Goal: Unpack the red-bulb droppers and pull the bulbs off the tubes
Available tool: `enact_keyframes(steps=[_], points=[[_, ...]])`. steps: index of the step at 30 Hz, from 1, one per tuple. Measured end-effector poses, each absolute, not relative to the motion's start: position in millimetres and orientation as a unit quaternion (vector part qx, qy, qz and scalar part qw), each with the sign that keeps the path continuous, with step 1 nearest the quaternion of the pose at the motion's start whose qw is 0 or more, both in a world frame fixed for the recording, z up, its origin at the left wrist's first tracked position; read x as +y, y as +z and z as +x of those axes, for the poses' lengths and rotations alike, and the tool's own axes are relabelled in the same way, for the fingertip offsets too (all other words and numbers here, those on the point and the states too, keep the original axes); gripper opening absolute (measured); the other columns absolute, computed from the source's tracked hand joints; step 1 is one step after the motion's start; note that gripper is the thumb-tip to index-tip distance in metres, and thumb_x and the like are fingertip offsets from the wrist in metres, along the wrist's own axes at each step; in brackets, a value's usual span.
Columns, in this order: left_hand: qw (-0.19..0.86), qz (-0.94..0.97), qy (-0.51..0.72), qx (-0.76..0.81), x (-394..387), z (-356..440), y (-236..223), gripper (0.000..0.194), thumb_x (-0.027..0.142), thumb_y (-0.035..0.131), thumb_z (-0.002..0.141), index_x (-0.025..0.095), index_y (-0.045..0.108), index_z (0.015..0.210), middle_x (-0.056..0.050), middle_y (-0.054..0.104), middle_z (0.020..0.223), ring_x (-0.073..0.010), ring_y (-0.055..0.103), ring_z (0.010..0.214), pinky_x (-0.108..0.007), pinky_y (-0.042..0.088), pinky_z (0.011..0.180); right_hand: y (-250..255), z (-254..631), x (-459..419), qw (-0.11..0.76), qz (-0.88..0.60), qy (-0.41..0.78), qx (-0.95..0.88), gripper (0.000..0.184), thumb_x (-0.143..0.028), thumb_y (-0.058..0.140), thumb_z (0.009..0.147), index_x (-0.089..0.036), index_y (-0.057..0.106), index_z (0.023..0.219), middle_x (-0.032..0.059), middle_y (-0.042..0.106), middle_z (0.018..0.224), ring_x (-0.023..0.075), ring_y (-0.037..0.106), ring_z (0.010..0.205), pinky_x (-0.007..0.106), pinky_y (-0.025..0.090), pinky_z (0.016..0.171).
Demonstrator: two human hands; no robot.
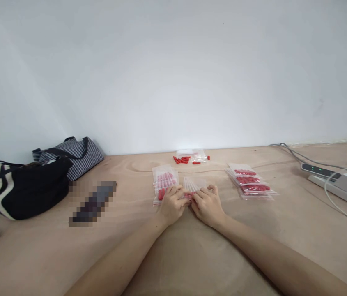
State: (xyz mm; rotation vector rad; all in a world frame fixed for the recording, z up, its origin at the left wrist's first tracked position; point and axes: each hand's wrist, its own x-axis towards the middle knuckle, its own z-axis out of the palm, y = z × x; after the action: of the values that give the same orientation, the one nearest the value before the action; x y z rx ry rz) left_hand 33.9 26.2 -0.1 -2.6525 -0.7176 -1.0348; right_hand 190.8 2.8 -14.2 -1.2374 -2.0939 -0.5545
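Observation:
My left hand [171,203] and my right hand [207,203] meet at the middle of the wooden table [173,255], both with fingers curled and pinching the near edge of a small clear plastic bag [194,183] with red pieces inside. Just left of it lies a stack of filled bags [164,181] holding red capsule-shaped pieces, touched by my left fingers. A second pile of filled bags [251,181] lies to the right, apart from my hands. Loose red pieces [183,159] and empty clear bags [198,155] sit farther back by the wall.
A black and striped bag [22,189] and a grey striped bag [71,153] stand at the left. A blurred dark object [95,203] lies beside them. A power strip [336,183] with cables [293,154] occupies the right edge. A white wall rises behind the table.

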Motion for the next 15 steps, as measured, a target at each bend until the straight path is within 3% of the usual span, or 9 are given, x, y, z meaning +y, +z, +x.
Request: enact_keyframes(steps=[9,15], points=[[0.084,-0.903,-0.323,-0.271,25,33,-1,0.012,0.017,0.056,0.076,0.021,0.063,0.067,0.000,0.061,0.098,-0.0200,0.046,0.094,-0.036,0.038,0.081,-15,198,9,0.363,-0.513,-0.223,-0.745,0.022,-0.018,0.043,0.080,-0.018,0.059,0.065,0.0007,0.060,0.060,0.0118,0.047,0.061,0.034,0.021,0.076],[0.073,-0.895,-0.327,-0.294,27,29,0,0.009,0.018,0.056,0.074,0.021,0.062,0.069,-0.004,0.058,0.100,-0.0203,0.046,0.095,-0.036,0.040,0.082,-13,204,2,0.387,-0.452,-0.250,-0.764,0.019,-0.017,0.043,0.083,-0.020,0.062,0.080,-0.0008,0.060,0.062,0.0111,0.047,0.064,0.035,0.020,0.081]])
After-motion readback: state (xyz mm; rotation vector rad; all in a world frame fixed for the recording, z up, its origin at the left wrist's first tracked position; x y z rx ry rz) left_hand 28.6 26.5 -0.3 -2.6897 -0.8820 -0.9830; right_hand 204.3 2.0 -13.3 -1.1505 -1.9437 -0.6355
